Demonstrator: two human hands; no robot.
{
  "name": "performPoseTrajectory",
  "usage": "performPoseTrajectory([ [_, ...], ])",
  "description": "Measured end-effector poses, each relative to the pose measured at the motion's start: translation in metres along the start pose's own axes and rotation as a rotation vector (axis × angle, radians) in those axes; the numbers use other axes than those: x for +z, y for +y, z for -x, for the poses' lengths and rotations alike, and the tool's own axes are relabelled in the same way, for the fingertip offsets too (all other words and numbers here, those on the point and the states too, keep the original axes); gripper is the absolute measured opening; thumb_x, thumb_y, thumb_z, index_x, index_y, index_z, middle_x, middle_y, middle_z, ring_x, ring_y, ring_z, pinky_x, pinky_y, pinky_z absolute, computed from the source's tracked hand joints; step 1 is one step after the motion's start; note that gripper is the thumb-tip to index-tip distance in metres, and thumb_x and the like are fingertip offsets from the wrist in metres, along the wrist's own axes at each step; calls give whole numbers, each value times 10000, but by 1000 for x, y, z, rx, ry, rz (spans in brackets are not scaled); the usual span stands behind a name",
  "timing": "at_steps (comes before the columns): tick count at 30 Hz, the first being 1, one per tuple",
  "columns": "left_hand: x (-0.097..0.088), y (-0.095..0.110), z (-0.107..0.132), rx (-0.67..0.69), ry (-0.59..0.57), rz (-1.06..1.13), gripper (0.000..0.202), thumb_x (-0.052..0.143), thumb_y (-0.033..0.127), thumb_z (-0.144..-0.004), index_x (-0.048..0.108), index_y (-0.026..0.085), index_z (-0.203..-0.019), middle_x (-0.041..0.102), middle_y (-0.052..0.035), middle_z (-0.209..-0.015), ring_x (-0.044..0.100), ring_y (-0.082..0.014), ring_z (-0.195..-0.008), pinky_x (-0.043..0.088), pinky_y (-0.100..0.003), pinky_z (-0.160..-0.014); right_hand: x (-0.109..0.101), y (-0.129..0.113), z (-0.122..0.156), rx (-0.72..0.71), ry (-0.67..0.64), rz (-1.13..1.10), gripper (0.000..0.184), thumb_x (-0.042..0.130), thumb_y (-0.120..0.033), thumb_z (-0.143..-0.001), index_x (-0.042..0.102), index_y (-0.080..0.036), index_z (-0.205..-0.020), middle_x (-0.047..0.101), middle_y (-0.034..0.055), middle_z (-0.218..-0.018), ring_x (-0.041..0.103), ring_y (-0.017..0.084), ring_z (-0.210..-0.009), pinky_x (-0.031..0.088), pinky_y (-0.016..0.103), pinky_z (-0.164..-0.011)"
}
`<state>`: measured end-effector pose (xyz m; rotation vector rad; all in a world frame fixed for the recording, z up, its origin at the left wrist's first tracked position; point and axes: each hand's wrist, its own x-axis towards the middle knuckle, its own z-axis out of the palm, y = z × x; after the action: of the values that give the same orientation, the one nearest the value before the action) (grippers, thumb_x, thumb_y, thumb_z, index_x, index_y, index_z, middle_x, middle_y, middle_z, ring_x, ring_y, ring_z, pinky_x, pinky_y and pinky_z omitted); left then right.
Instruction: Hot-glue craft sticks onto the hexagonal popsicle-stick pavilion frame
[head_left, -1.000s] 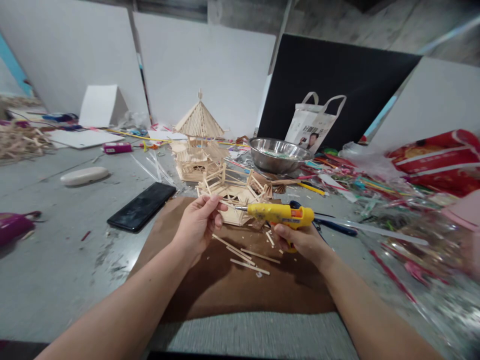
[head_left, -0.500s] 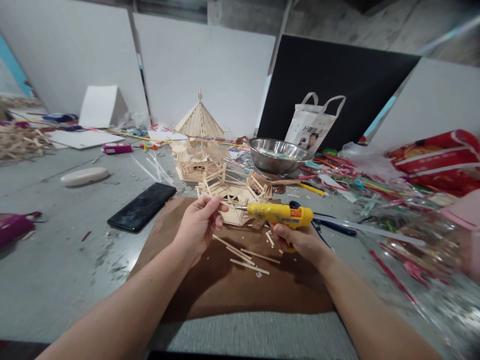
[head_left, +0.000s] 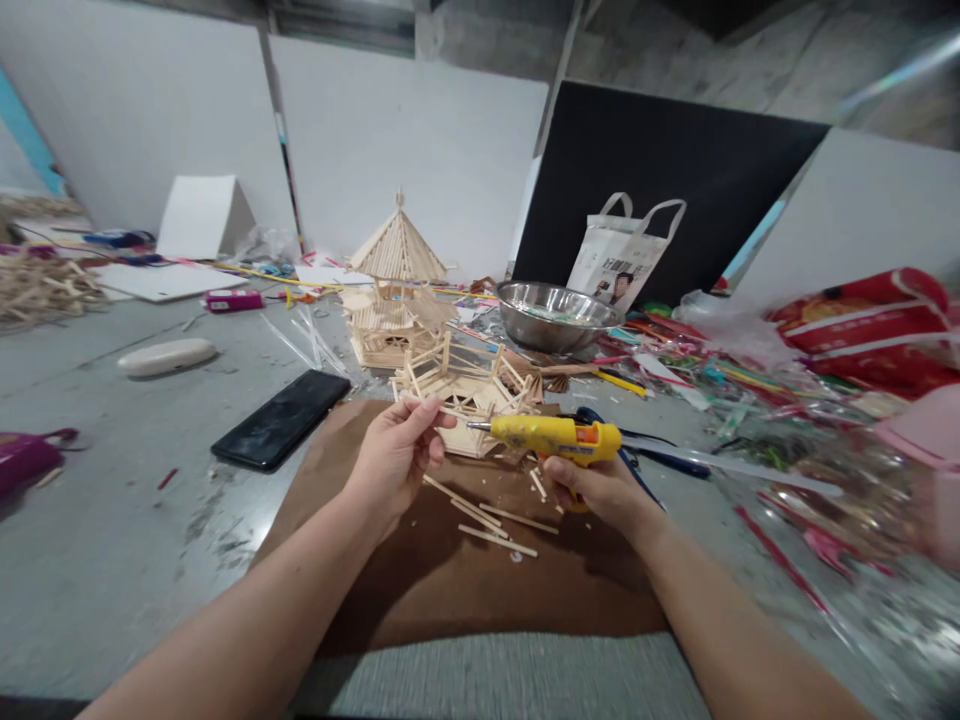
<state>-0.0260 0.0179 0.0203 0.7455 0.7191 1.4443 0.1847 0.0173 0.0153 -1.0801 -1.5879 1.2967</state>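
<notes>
My right hand (head_left: 596, 485) is wrapped round the grip of a yellow hot glue gun (head_left: 551, 437), whose metal nozzle points left. A clear glue stick (head_left: 735, 465) juts from the gun's back end. Between the thumb and fingers of my left hand (head_left: 401, 445) is a thin wooden stick (head_left: 452, 410), close to the nozzle; whether they touch I cannot tell. Just behind both hands stands a low wooden frame with railings (head_left: 480, 380). Several loose wooden sticks (head_left: 495, 520) lie below on the brown sheet (head_left: 450, 600).
Farther back stands a wooden pavilion model (head_left: 397, 270) beside a steel bowl (head_left: 555, 315). A black phone (head_left: 281, 418) and a white case (head_left: 166, 357) lie at left. Cluttered scraps, a utility knife (head_left: 621, 382) and a red bag (head_left: 870, 325) occupy the right; a white tote bag (head_left: 622, 255) stands behind.
The glue gun has shifted very slightly left relative to the wooden frame. The whole view has moved a little; both hands keep their holds.
</notes>
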Motion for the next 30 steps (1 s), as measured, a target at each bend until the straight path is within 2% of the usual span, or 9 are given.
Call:
performPoseTrajectory([
  [8,-1,-1,0,-14,-4,-9,193,629,264,-647,510,124,-705,606,12,-575,444,-27,-332,350,-127,-321,-1,-2,0,13,48,49,302,635,-455,-577,504,-183,-558,437,-49,-382,384,65,-329,291,203,-318],
  [23,-1,-1,0,3,15,-45,231,645,295,-621,496,131,-686,619,9,-612,448,-26,-334,342,-133,-317,-1,1,0,-25,30,2,267,639,-423,-589,521,-183,-595,442,-49,-405,375,64,-329,294,200,-298],
  [30,0,0,1,-1,10,-35,232,652,284,-614,497,129,-688,619,7,-593,445,-28,-328,343,-132,-315,-1,0,-1,29,41,5,296,660,-437,-549,515,-182,-590,428,-52,-399,370,61,-321,291,198,-298],
])
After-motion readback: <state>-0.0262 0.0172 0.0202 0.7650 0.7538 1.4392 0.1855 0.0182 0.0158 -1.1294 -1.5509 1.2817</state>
